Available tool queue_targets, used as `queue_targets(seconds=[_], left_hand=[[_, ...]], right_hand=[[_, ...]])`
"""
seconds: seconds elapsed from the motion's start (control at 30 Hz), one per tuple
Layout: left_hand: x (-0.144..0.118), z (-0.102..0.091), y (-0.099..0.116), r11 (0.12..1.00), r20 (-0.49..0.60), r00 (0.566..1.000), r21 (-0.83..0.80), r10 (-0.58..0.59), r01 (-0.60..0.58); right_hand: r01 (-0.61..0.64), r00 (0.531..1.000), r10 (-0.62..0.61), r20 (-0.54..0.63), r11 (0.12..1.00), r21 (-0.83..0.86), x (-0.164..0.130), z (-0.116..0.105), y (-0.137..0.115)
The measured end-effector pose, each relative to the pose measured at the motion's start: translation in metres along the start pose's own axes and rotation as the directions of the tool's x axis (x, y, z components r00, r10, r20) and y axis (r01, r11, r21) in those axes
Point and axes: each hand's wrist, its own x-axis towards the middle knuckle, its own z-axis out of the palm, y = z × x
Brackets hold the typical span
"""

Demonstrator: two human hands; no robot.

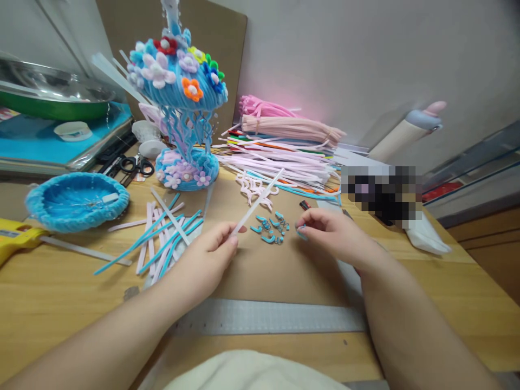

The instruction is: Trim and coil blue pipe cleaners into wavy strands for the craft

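Observation:
My left hand (221, 246) pinches the lower end of a straight whitish stick (260, 201), which slants up and to the right over a brown board (247, 276). In my right hand (325, 230), thumb and fingertips close on a small blue curled pipe-cleaner piece (301, 234), partly hidden by the fingers. Between the hands lie several short blue curled pieces (268, 238) with greyish coils. Just behind them is a group of pale pink bent pipe cleaners (254, 187).
Loose blue and pale pipe cleaners (162, 244) lie left, near a blue fuzzy bowl (83, 203), a yellow tool (16, 238) and scissors (137, 167). A flower-covered blue ornament (179, 81) stands behind. Pipe-cleaner bundles (284, 130) lie against the wall. A ruler (276, 317) lies in front.

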Motion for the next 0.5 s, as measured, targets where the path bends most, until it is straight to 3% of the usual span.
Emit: queue_targets(seconds=[0.1,0.17,0.3,0.4,0.5], left_hand=[[-0.002,0.011,-0.003,0.990,0.164,0.986,-0.138,-0.018,0.041],[-0.005,0.018,-0.003,0.981,0.252,0.967,-0.178,-0.025,0.072],[-0.013,0.026,0.001,0.990,0.312,0.950,-0.127,-0.017,0.059],[-0.014,0.024,0.003,0.990,0.271,0.960,0.105,0.067,-0.099],[-0.012,0.021,0.005,0.933,0.261,0.960,0.310,0.100,-0.181]], right_hand=[[0.091,0.996,-0.088,-0.028,0.871,0.483,-0.016,0.007,-0.026],[0.136,0.990,-0.138,-0.040,0.812,0.568,-0.024,0.016,-0.040],[0.298,0.954,-0.292,-0.072,0.884,0.360,-0.032,0.029,-0.051],[0.475,0.880,-0.472,-0.063,0.865,0.159,-0.034,0.033,-0.052],[0.547,0.836,-0.545,-0.057,0.836,0.036,-0.034,0.037,-0.052]])
